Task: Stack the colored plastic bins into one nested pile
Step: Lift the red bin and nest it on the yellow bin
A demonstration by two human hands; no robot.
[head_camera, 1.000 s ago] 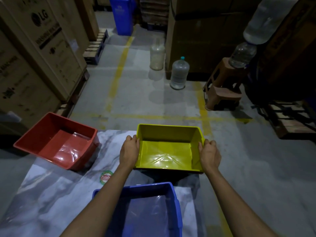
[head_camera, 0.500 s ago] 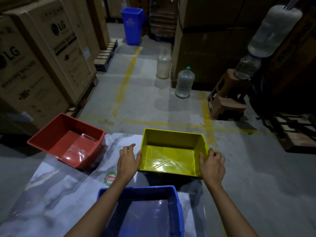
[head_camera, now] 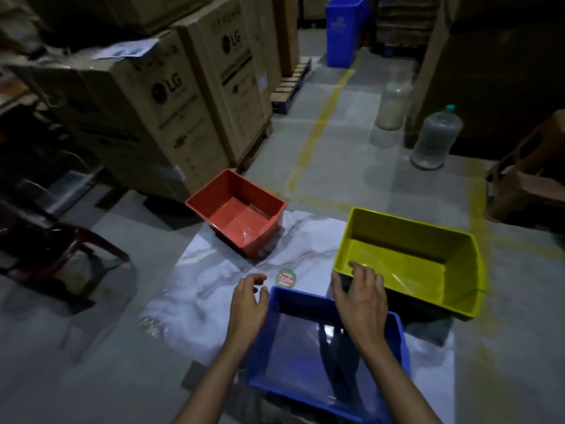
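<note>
The red bin [head_camera: 237,214] sits alone at the far left corner of the marble surface [head_camera: 214,289], well apart from the others, so judge it the next one to fetch. Your left hand [head_camera: 248,304] hovers just beside the blue bin's [head_camera: 324,341] left rim, fingers [head_camera: 255,278] loosely curled and holding nothing. Open them wider and take the red bin by its near rim, thumb inside, rather than by one wall. Your right hand [head_camera: 360,298] hangs over the blue bin's far edge, fingers relaxed and empty, tips near the yellow bin's [head_camera: 409,261] near rim; whether they touch it I cannot tell. Use both hands, keep the bin level, and line up corners before lowering.
</note>
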